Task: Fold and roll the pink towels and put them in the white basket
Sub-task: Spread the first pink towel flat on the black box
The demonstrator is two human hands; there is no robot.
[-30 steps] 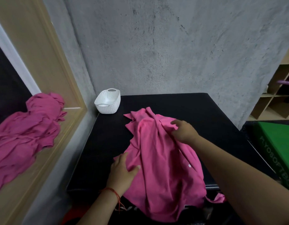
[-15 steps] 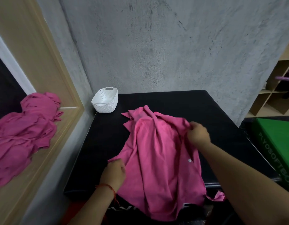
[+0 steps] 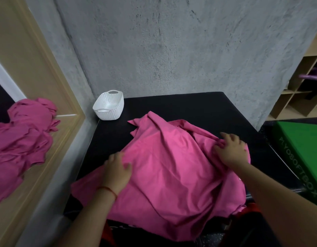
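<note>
Both hands have drawn apart since half a second ago, pulling the pink towel (image 3: 172,166) wider across the black table (image 3: 189,107). The towel lies crumpled, well apart from the white basket (image 3: 108,107), to the basket's right and nearer the camera, with its near edge hanging over the table's front. The left hand (image 3: 116,170), with a red string bracelet (image 3: 109,189) at the wrist, rests flat on the cloth with fingers spread, on the side closest to the basket. The right hand (image 3: 230,150) lies on the side farthest from the basket, fingers over a ridge of bunched cloth; whether it pinches the fold or only presses it cannot be told.

Behind the basket rises a rough grey concrete wall (image 3: 172,50). To the basket's left, a pale wooden frame (image 3: 38,68) borders a ledge, where a pile of pink towels (image 3: 24,139) lies heaped. Far to the basket's right sits a green box (image 3: 300,148), and beyond it a wooden shelf (image 3: 296,97) with open compartments.

Faint lettering runs along the green box's dark edge; "YOSOFTBOX" can be read, with the letters before it unclear.
</note>
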